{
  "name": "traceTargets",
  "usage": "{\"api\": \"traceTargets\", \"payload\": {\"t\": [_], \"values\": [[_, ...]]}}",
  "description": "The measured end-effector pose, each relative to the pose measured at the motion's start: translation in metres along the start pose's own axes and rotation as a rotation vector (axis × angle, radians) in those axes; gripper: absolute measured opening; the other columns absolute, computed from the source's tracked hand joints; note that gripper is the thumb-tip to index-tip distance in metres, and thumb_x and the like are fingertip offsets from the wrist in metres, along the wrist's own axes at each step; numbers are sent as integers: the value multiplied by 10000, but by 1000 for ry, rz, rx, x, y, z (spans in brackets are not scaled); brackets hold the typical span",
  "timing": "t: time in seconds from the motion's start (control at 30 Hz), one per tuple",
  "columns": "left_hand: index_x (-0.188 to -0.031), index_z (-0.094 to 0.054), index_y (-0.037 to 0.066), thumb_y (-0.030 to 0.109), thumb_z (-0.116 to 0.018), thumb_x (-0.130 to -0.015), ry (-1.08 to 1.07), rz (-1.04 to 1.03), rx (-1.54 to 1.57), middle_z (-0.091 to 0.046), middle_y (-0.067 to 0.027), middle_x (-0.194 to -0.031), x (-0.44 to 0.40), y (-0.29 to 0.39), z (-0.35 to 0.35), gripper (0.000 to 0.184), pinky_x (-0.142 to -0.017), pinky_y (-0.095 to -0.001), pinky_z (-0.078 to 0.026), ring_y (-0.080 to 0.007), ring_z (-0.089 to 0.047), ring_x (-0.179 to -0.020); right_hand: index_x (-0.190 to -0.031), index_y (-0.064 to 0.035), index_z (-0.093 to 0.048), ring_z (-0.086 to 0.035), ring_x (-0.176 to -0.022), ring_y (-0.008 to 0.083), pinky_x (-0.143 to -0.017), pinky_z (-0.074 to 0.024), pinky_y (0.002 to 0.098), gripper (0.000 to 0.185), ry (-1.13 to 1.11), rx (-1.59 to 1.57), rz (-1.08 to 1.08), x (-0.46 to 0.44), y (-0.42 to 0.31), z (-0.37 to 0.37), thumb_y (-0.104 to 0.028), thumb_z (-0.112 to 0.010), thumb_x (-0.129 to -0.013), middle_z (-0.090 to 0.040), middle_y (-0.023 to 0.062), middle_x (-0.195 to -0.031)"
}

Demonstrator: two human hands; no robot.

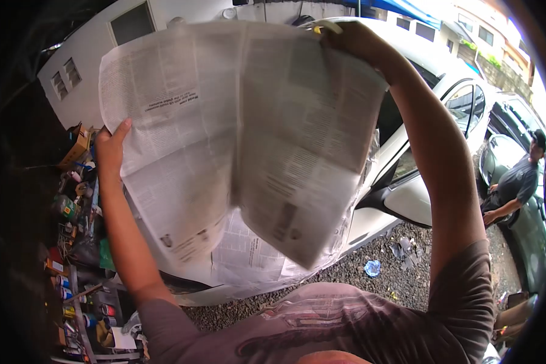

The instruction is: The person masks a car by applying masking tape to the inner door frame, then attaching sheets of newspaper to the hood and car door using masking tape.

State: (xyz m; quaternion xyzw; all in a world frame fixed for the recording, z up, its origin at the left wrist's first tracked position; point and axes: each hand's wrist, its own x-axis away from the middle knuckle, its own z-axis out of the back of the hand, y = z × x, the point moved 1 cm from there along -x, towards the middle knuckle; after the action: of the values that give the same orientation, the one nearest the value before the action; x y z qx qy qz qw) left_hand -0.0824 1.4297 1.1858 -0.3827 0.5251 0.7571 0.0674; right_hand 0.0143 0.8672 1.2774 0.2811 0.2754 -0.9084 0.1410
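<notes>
An open newspaper sheet point(182, 127), creased down the middle, hangs in front of me and is partly blurred. My left hand point(111, 148) grips its left edge, with the thumb on the near face. Up at the top right corner, my right hand point(352, 43) is closed on the sheet. A pale curved band with a yellow inner side point(326, 26), possibly a tape roll, shows at the right hand's fingers. Below the sheet, more newspaper point(249, 249) covers the front of a white car point(361, 224). The spread sheet hides much of the car.
Cluttered shelves with bottles and cans point(73, 285) stand at the left. On the gravel point(394, 291) lie a crumpled blue plastic piece point(372, 268) and grey scraps point(406, 252). The car's side mirror point(409, 203) juts out at right. Another person point(519, 182) stands beside a second car.
</notes>
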Motion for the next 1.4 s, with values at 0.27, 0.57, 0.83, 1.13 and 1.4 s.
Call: {"api": "traceTargets", "payload": {"t": [0.27,0.57,0.83,1.13,1.4], "values": [[-1183,-725,-29,173,-677,-1021,-407,144,-199,-751,-38,-1064,-65,-49,-23,263,-896,-292,-499,-107,-653,-962,-1198,-85,-767,-736,-914,249,-877,-558,394,431,-191,12,64,25,64,-55,-377,-800,-883,-781,150,-996],[-1088,-714,-42,216,-691,-998,-426,40,-266,-709,-27,-915,-98,-146,-97,274,-787,-321,-488,-111,-585,-836,-1219,-172,-748,-709,-1134,342,-950,-572,476,306,-113,314,-126,45,76,-127,-163,-590,-957,-739,148,-1204],[-1107,-749,-26,265,-757,-958,-541,179,-88,-740,-37,-930,-94,-172,-155,327,-730,-307,-519,-104,-639,-784,-1126,-101,-758,-595,-1297,329,-973,-543,439,298,255,215,207,97,78,-254,-69,-619,-865,-764,117,-1142],[-1158,-744,11,274,-737,-992,-574,111,-209,-767,-34,-962,-131,-39,-171,311,-746,-282,-554,-115,-701,-807,-1408,-131,-651,-540,-1266,215,-1065,-457,376,479,-204,61,626,143,2,-350,-150,-618,-930,-647,-26,-1443],[-1264,-728,48,403,-766,-963,-230,-219,-232,-762,-46,-1083,-235,83,-94,467,-901,-272,-529,-123,-698,-979,-1377,-139,-662,-496,-1310,202,-1056,-428,394,441,-116,212,596,131,20,-377,-164,-565,-948,-628,28,-1442]]}}
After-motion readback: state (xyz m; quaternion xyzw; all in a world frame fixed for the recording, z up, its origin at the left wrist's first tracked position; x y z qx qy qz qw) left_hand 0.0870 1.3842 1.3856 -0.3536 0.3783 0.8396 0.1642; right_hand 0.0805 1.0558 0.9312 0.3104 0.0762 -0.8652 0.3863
